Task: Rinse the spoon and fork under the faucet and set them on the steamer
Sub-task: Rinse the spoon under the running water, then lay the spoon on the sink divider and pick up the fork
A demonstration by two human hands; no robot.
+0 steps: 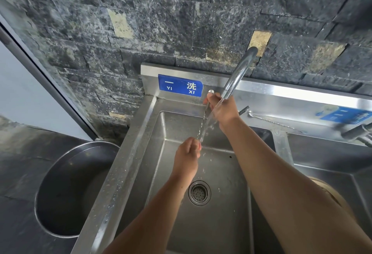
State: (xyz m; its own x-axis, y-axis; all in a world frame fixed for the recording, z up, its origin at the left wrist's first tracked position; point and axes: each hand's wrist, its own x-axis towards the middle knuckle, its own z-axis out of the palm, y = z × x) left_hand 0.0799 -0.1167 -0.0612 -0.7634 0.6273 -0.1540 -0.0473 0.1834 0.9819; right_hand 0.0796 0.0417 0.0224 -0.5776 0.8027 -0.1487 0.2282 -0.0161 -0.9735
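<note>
Water runs from the curved chrome faucet (238, 76) into the left basin of the steel sink (138, 153). My right hand (222, 110) grips the upper end of a slim metal utensil (202, 124), right beside the spout. The rounded handle tip pokes out above my fingers. The shaft slants down through the stream into my left hand (188, 157), which is closed round its lower end. The head is hidden, so I cannot tell whether it is the spoon or the fork. A tan round steamer (332, 193) shows partly behind my right forearm in the right basin.
A large steel pot (60, 193) stands on the dark counter left of the sink. A long thin metal utensil (271, 121) lies on the back ledge. A second tap (358, 132) juts in at the right. The drain strainer (199, 192) sits mid-basin. The stone wall is close behind.
</note>
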